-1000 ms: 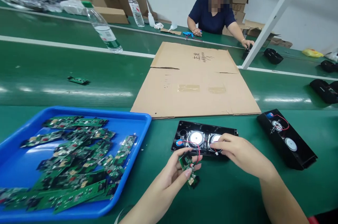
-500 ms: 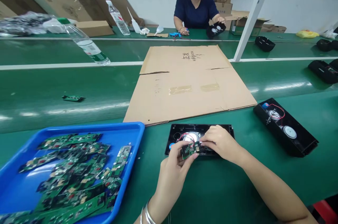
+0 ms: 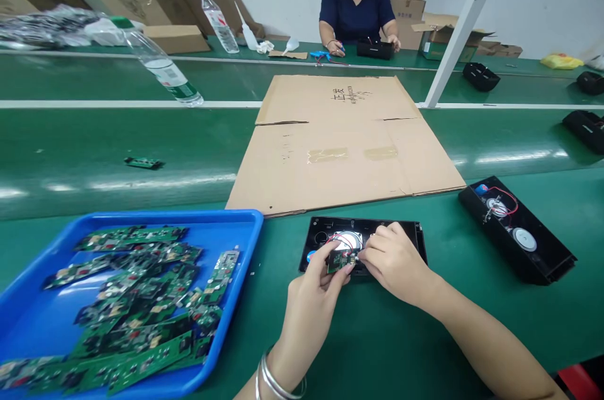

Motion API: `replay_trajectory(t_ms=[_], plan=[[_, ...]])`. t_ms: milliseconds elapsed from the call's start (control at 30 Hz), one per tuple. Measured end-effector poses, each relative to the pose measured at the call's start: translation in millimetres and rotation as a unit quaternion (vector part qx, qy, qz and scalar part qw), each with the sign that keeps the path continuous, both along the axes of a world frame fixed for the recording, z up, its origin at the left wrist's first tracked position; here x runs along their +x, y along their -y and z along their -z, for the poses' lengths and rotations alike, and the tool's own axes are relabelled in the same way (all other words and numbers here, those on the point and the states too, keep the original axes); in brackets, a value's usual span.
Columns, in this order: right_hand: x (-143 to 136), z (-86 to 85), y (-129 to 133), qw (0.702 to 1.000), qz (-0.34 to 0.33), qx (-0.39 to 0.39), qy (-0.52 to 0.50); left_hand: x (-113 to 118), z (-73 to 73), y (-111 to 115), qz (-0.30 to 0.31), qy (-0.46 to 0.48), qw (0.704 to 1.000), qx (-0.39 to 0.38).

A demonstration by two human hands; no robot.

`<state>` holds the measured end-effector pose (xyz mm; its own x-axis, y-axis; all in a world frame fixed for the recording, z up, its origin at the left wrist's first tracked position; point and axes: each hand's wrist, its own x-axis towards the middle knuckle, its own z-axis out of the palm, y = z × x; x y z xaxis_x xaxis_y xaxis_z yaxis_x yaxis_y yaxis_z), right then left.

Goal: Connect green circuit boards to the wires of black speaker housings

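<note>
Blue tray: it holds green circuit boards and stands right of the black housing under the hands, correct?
Wrong side: the head view shows the blue tray, holding green circuit boards, standing left of the black housing under the left hand and right hand.

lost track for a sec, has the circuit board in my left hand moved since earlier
Yes, forward: the circuit board is now closer to the flat cardboard.
</note>
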<state>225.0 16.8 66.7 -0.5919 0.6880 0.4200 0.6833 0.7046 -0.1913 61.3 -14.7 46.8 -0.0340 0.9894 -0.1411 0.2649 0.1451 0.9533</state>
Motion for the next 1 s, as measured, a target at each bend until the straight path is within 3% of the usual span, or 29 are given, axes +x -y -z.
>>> replay_trajectory(t_ms=[167, 400, 600, 833, 1000], plan=[[-5, 1.7, 4, 0.995, -0.015, 0.092, 0.038, 2, -5.6, 1, -0.009, 0.022, 1.000, -0.009], [-13, -4.1, 14, 0.983, 0.004, 0.138, 0.121, 6, -8.4, 4, 0.018, -0.001, 1.000, 0.007], [-16, -4.6, 20, 0.978, 0.015, 0.136, 0.156, 9, -4.3, 9, 0.029, -0.100, 0.994, 0.045], [-9, -2.9, 12, 0.992, 0.001, 0.098, 0.076, 8, -10.4, 7, 0.025, -0.027, 0.999, 0.024], [-5, 3.1, 8, 0.999, 0.016, 0.036, 0.020, 5, -6.1, 9, 0.046, -0.066, 0.996, 0.045]])
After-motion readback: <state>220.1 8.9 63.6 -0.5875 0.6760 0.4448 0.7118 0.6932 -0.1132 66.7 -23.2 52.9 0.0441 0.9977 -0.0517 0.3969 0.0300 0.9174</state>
